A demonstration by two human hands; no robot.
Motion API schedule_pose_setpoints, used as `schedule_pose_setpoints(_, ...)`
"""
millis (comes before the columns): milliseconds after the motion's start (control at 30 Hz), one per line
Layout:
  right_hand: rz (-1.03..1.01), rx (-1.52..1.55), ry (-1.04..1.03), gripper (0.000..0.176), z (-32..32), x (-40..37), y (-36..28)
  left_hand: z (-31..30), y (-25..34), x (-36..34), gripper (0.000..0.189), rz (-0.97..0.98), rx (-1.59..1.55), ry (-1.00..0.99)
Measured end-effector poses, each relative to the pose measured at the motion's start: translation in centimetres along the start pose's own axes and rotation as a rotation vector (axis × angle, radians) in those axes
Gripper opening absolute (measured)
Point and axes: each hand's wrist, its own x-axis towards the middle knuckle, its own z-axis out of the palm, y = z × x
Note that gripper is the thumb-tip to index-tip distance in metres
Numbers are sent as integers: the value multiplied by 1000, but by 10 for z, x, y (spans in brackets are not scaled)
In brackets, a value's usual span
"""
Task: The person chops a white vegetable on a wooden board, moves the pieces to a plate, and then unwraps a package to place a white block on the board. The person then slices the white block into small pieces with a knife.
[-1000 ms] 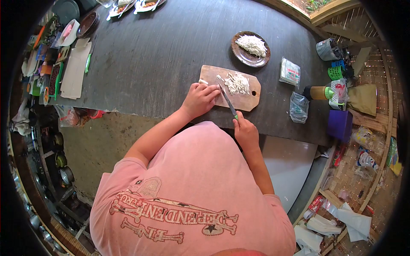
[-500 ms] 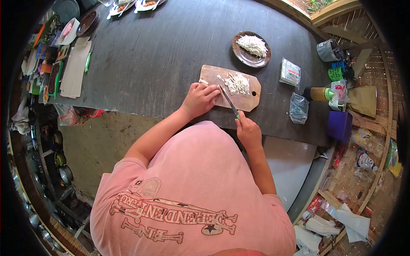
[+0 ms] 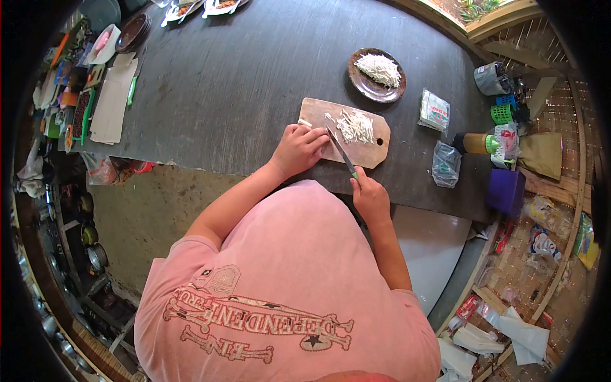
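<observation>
My left hand (image 3: 300,148) presses down on the left part of a wooden cutting board (image 3: 332,151), fingers closed over a pale piece of food (image 3: 305,122) whose end pokes out past them. Its exact kind I cannot make out. In my right hand (image 3: 370,197) is a knife (image 3: 342,153) with a green handle. The blade slants up and left over the board, its tip close to my left fingertips. Thin white strips (image 3: 355,126) lie in a loose pile right of the blade. Beyond the board, a brown plate (image 3: 375,93) bears a heap of similar white shreds (image 3: 380,70).
Right of the board are a wrapped white packet (image 3: 434,110), a clear plastic bag (image 3: 446,163) and a green-capped bottle (image 3: 476,142). A green-handled knife (image 3: 132,91) lies by flat cardboard (image 3: 114,102) at left. Plates of food (image 3: 219,6) stand at the far edge.
The view has shifted very slightly. Both hands, the knife and the white strips stay in nearly the same places.
</observation>
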Motion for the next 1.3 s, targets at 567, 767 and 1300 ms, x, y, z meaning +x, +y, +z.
schedule_pose_setpoints(567,98,-74,-41,36,11,17,-17,2,-1,1,40,25,35,8)
schedule_pose_setpoints(767,183,41,-43,34,-4,-5,-12,3,2,0,40,5,12,14)
schedule_pose_setpoints(1300,102,74,-10,34,-2,-4,-22,2,0,-2,39,7,25,7)
